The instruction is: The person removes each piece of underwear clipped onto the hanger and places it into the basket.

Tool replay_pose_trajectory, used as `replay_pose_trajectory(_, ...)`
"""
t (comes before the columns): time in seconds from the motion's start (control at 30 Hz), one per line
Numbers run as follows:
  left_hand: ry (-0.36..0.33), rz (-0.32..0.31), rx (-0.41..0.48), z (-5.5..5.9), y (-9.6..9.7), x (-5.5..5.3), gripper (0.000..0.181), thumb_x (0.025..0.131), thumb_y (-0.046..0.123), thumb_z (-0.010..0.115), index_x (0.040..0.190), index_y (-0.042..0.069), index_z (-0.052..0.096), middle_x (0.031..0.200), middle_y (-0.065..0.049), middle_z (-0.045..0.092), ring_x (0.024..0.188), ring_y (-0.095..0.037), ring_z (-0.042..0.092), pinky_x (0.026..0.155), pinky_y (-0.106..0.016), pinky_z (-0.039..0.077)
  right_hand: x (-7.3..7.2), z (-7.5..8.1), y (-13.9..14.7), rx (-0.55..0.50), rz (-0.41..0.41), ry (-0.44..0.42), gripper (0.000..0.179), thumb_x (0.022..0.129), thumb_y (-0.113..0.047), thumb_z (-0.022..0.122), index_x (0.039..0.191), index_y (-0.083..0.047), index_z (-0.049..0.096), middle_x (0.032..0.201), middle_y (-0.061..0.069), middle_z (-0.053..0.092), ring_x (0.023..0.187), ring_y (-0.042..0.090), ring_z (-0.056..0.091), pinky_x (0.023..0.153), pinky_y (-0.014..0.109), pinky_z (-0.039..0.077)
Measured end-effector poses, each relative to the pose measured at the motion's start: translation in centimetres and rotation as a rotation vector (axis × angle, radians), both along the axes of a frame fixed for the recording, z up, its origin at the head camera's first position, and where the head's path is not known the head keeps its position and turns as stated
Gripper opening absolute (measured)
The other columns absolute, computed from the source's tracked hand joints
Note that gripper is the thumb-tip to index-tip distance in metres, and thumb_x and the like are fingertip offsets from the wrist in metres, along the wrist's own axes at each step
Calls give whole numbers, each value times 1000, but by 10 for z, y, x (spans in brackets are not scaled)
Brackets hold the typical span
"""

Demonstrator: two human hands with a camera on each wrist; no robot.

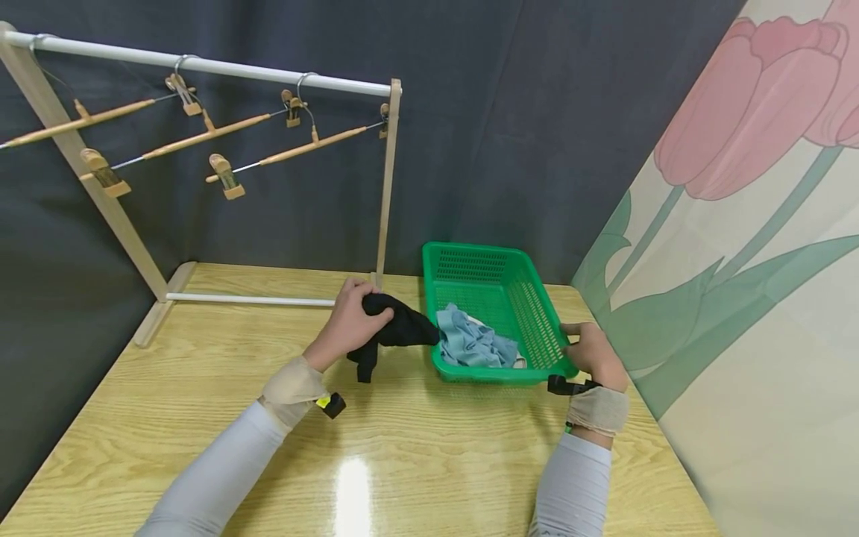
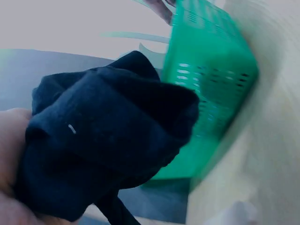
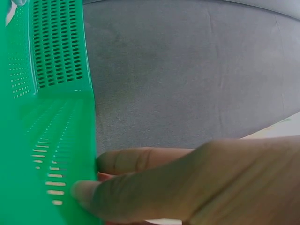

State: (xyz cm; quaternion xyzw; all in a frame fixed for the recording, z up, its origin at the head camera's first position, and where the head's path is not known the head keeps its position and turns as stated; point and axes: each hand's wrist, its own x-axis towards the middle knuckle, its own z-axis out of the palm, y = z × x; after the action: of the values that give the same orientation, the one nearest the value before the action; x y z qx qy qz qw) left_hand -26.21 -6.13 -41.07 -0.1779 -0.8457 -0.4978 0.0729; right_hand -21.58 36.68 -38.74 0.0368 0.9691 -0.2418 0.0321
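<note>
A bunched black cloth garment [image 1: 403,322] hangs from my left hand [image 1: 354,317], which grips it between thumb and fingers above the table, left of the basket. In the left wrist view the black garment [image 2: 108,126] fills the middle, with the basket's outer wall behind it. My right hand [image 1: 593,354] pinches the right rim of the green plastic basket [image 1: 493,252]. The right wrist view shows the thumb inside the basket wall [image 3: 61,122] and a finger outside. Crumpled light blue cloth [image 1: 473,339] lies in the basket's near left part, with bits of white beside it.
At the back left stands a wooden rack with a white rod [image 1: 228,68]. Several clip hangers [image 1: 208,136] hang from it. Dark cloth [image 1: 483,149] covers the back, and a tulip-print panel [image 1: 731,224] borders the right of the wooden table [image 1: 416,462].
</note>
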Motion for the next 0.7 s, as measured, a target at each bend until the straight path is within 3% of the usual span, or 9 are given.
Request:
replay_pose_trajectory(0.17, 26, 17, 28, 20, 20, -7, 31, 93, 26, 71, 113, 3, 64, 134, -18, 40, 119, -37, 44, 101, -54, 44, 0, -1, 2, -3, 1, -9, 53, 95, 2, 56, 147, 7, 46, 108, 29, 69, 58, 18, 40, 52, 35, 35)
replay_pose_trajectory(0.3, 40, 14, 42, 30, 39, -11, 26, 93, 27, 71, 106, 7, 64, 134, -18, 37, 119, -36, 42, 100, -53, 43, 1, -2, 3, 0, -1, -13, 54, 96, 1, 56, 148, 7, 45, 122, 34, 64, 60, 20, 43, 53, 35, 36)
replay_pose_trajectory(0.4, 32, -8, 72, 36, 55, -13, 27, 94, 27, 70, 110, 6, 62, 132, -17, 32, 117, -34, 40, 97, -49, 43, 1, -3, 3, 0, -1, -14, 54, 96, 0, 56, 149, 6, 45, 129, 36, 60, 64, 20, 49, 54, 35, 38)
replay_pose_trajectory(0.63, 1, -46, 117, 37, 99, -14, 33, 98, 28, 65, 120, 5, 55, 136, -18, 24, 114, -33, 41, 91, -44, 45, 1, -3, 3, 19, -14, 8, 53, 96, 0, 57, 148, 4, 48, 107, 33, 68, 61, 19, 46, 53, 34, 36)
replay_pose_trajectory(0.7, -9, -76, 106, 33, 110, -12, 34, 100, 28, 63, 122, 5, 52, 139, -19, 20, 118, -33, 39, 91, -44, 46, 2, -3, 2, 20, -12, 12, 52, 96, 0, 58, 147, 5, 48, 115, 34, 66, 65, 23, 54, 54, 34, 38)
